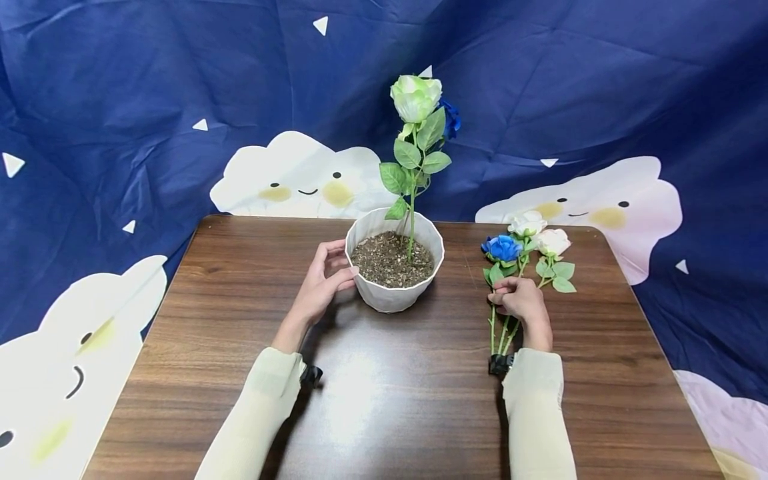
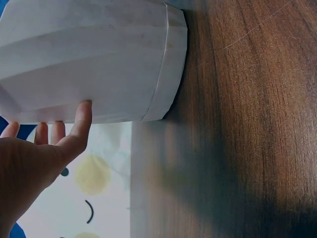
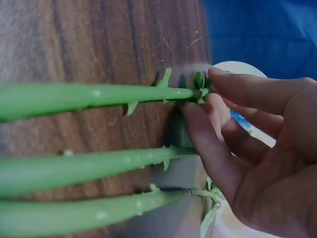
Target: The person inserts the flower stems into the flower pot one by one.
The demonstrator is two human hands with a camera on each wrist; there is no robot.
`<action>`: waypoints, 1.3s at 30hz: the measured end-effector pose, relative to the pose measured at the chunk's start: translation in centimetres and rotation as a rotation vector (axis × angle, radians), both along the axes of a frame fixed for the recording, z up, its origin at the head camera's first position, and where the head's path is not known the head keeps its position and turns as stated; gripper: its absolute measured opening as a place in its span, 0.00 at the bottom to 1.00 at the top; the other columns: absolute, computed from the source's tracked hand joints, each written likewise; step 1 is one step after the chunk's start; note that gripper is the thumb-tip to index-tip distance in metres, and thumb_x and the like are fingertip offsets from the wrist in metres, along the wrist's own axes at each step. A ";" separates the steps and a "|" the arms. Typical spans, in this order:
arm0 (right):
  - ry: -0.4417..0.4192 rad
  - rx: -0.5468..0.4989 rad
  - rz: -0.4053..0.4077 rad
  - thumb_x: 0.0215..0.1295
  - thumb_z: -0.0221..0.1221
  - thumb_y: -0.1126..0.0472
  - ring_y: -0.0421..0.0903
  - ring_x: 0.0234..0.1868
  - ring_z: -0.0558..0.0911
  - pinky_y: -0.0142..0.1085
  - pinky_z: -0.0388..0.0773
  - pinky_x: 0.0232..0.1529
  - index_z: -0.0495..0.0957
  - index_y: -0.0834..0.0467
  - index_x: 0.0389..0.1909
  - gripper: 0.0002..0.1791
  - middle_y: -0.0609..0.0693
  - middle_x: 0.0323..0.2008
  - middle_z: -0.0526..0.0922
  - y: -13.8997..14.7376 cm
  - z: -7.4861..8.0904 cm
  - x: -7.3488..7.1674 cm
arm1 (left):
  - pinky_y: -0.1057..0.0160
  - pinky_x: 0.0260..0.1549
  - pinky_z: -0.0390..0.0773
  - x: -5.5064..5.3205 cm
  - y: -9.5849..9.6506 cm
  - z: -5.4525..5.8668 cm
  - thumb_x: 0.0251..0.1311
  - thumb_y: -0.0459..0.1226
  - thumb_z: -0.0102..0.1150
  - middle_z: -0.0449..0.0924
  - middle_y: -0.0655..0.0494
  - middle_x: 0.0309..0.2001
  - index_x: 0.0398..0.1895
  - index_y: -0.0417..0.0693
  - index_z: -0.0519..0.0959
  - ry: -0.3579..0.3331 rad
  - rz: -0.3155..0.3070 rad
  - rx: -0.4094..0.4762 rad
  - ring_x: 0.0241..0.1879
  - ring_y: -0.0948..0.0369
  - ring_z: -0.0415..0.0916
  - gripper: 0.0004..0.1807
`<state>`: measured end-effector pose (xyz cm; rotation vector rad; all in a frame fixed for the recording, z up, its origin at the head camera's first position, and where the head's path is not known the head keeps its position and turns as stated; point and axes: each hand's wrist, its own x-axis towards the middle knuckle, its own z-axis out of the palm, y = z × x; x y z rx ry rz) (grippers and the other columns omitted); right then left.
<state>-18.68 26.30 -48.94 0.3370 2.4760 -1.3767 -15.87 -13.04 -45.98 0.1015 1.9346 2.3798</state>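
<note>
A white faceted flowerpot (image 1: 390, 297) holds dark soil (image 1: 393, 260), with a pale green-white rose (image 1: 415, 99) standing in it and a blue rose (image 1: 450, 119) partly hidden behind. My left hand (image 1: 324, 283) rests its fingertips against the pot's left side; in the left wrist view its thumb (image 2: 81, 121) touches the wall. At the right, my right hand (image 1: 522, 303) pinches the leftmost stem (image 3: 148, 93) of a lying bunch, just below the leaves of a blue rose (image 1: 503, 248). Two more stems run beside it, outside the pinch.
Beyond the right hand lie two whitish roses, one white (image 1: 528, 223) and one cream (image 1: 552, 243), near the back edge. All stands on a brown wooden table (image 1: 198, 347). Behind it hangs a blue cloth (image 1: 180, 73) printed with smiling clouds.
</note>
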 end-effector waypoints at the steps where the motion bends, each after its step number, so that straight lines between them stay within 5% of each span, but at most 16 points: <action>1: -0.013 0.004 0.002 0.65 0.64 0.70 0.40 0.31 0.84 0.38 0.89 0.37 0.76 0.74 0.57 0.21 0.53 0.35 0.83 0.0 0.0 0.0 | 0.43 0.54 0.82 0.0 0.0 0.0 0.61 0.27 0.60 0.62 0.37 0.65 0.70 0.38 0.60 0.001 -0.001 0.001 0.59 0.47 0.69 0.34; 8: -0.005 0.051 -0.019 0.63 0.65 0.72 0.39 0.30 0.82 0.38 0.89 0.37 0.70 0.72 0.64 0.29 0.61 0.44 0.78 -0.2 -0.6 -0.4 | 0.45 0.53 0.83 0.0 0.0 0.1 0.61 0.27 0.60 0.61 0.35 0.66 0.70 0.38 0.60 0.006 -0.004 -0.001 0.58 0.47 0.69 0.34; 14: 0.067 0.189 -0.074 0.61 0.68 0.70 0.49 0.31 0.86 0.36 0.88 0.32 0.73 0.70 0.59 0.26 0.64 0.47 0.81 -0.6 -1.1 -0.5 | 0.47 0.52 0.83 0.1 0.0 0.1 0.62 0.27 0.60 0.61 0.35 0.66 0.70 0.38 0.59 0.006 -0.006 -0.003 0.58 0.47 0.69 0.34; 19: 0.103 0.280 -0.105 0.61 0.67 0.66 0.61 0.48 0.80 0.50 0.83 0.51 0.78 0.65 0.49 0.16 0.61 0.42 0.84 -0.8 -1.2 -0.4 | 0.49 0.52 0.84 0.0 0.0 0.1 0.61 0.27 0.60 0.62 0.37 0.65 0.70 0.39 0.60 0.007 -0.002 -0.005 0.59 0.47 0.68 0.34; 23: 0.157 0.294 -0.159 0.61 0.66 0.64 0.64 0.50 0.77 0.56 0.74 0.56 0.80 0.63 0.45 0.13 0.61 0.40 0.85 -0.9 -1.3 -0.2 | 0.46 0.53 0.83 0.0 0.0 0.1 0.62 0.28 0.60 0.62 0.37 0.66 0.71 0.39 0.60 0.000 -0.010 -0.004 0.60 0.46 0.68 0.34; 27: 0.224 0.233 -0.233 0.58 0.66 0.65 0.50 0.42 0.81 0.42 0.80 0.47 0.84 0.62 0.47 0.15 0.54 0.36 0.87 -0.9 -1.3 -0.2 | 0.46 0.53 0.83 0.1 0.0 0.2 0.62 0.27 0.60 0.61 0.36 0.66 0.70 0.38 0.59 -0.003 -0.010 0.000 0.59 0.47 0.69 0.34; 31: 0.247 -0.002 -0.300 0.58 0.64 0.72 0.35 0.29 0.80 0.30 0.85 0.32 0.81 0.64 0.55 0.21 0.47 0.32 0.84 -1.1 -0.8 -0.2 | 0.49 0.52 0.84 0.1 0.0 0.2 0.62 0.27 0.60 0.61 0.36 0.66 0.70 0.39 0.59 -0.001 -0.009 0.005 0.58 0.47 0.69 0.34; 39: 0.255 -0.320 -0.373 0.62 0.59 0.77 0.34 0.24 0.79 0.30 0.85 0.25 0.73 0.67 0.64 0.27 0.42 0.30 0.78 -1.7 1.2 -0.6 | 0.51 0.51 0.84 0.1 0.0 0.3 0.62 0.28 0.60 0.61 0.36 0.66 0.70 0.39 0.59 0.004 -0.012 0.009 0.58 0.48 0.70 0.34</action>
